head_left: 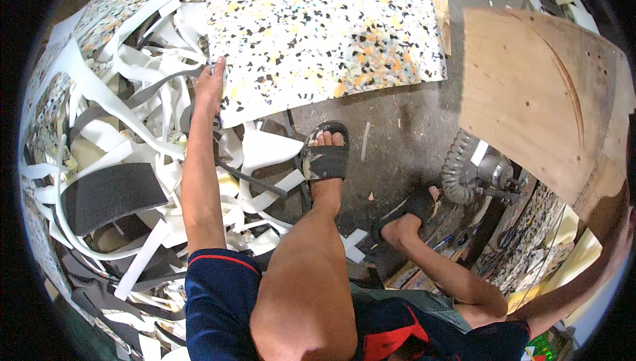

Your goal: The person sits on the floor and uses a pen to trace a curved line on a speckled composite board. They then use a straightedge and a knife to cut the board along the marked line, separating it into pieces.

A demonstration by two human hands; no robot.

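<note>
Left hand [211, 86] gripping foam sheet [324, 43], 10 o'clock.
Likely light, bendy; hold by edges. Right hand [621, 215], 3 o'clock: grip unclear.

Nothing legible, folks! White rect. patch [478, 153] by the grey machine [493, 171], R side: no readable txt. Bright green item [544, 348], btm R edge: colourful, but too small to make out any wording.
</note>
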